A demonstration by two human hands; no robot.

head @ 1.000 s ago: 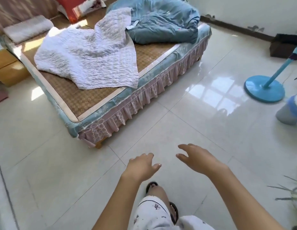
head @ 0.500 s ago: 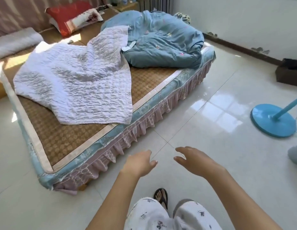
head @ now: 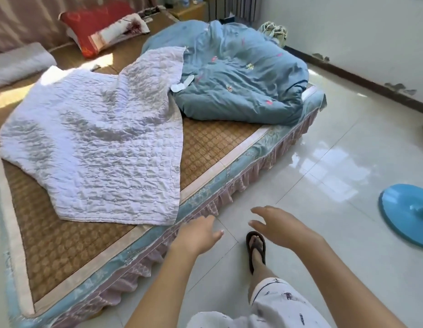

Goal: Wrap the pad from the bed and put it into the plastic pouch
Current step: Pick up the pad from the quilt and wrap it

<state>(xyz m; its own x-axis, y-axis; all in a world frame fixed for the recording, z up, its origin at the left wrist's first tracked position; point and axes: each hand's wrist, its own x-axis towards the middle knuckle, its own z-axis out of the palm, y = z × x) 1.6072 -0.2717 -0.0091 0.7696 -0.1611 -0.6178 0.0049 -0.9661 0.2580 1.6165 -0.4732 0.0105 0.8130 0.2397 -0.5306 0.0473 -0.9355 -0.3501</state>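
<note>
A white quilted pad (head: 99,147) lies spread and rumpled across the bed (head: 229,164), its near corner close to the bed's edge. My left hand (head: 197,235) hovers open just off that edge, below the pad's near corner and not touching it. To its right, over the floor, my right hand (head: 281,227) is also open with fingers spread and holds nothing. No plastic pouch is in view.
A crumpled blue duvet (head: 241,84) fills the bed's far right, partly under the pad's far corner. A red pillow (head: 99,22) and a grey roll (head: 19,63) lie at the head. A blue fan base (head: 404,214) stands on the glossy tiled floor at right.
I have walked closer to the bed, which now fills the left of the view. Both hands stayed open and raised, and now reach near the bed's edge.
</note>
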